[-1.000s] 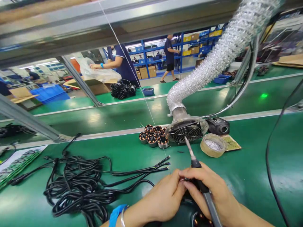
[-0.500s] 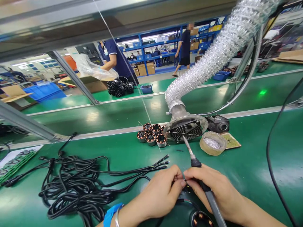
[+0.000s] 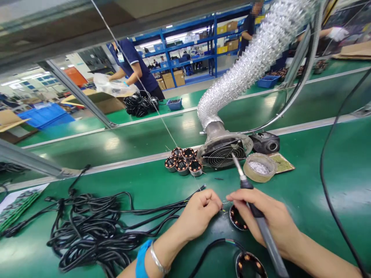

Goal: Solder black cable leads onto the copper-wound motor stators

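My right hand (image 3: 268, 216) is closed around a soldering iron (image 3: 261, 220), its tip angled up and away toward the fan grille. That hand's index fingertip is close to a thin wire. My left hand (image 3: 203, 210) is pinched on a thin wire, with a bit of yellow showing by the fingertips. Partly behind my right fingers lies a motor stator (image 3: 237, 221) with copper windings. Nearer to me, another stator (image 3: 251, 265) has a black cable (image 3: 213, 244) with coloured wires running to it.
Black cables (image 3: 95, 227) lie in a tangle at left. Several stators (image 3: 182, 166) stand grouped beside the fume extractor hood (image 3: 223, 154) with its silver duct. A round solder tub (image 3: 260, 167) and a sponge tray (image 3: 281, 163) sit at right. Co-workers stand beyond the bench.
My hands have parted slightly, and the left has moved up and left. A stator beside my right fingers now shows. The view has shifted a little.
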Demonstrator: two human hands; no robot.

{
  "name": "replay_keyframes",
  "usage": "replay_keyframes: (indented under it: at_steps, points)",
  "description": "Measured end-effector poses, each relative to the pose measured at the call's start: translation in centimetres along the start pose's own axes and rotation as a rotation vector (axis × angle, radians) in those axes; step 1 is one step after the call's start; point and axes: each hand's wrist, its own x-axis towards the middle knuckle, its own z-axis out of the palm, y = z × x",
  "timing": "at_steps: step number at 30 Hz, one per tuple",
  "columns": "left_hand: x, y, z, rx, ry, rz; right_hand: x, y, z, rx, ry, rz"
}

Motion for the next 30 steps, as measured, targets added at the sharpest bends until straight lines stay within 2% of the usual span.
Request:
replay_keyframes:
  at_steps: [4,9,14,30]
  points:
    - [0.6,0.0,-0.2,0.013,0.041,-0.026,-0.9,-0.1,-2.1,-0.014,0.045,0.088]
    - [0.7,-0.1,-0.5,0.024,0.041,-0.06,-0.7,-0.3,-4.2,-0.074,-0.03,0.104]
    - [0.8,-0.2,-0.6,0.017,0.022,-0.086,-0.8,0.0,-3.9,-0.082,0.033,0.174]
    - [1.0,-0.2,-0.6,0.04,0.012,-0.062,-1.1,0.0,-3.3,-0.057,0.001,0.23]
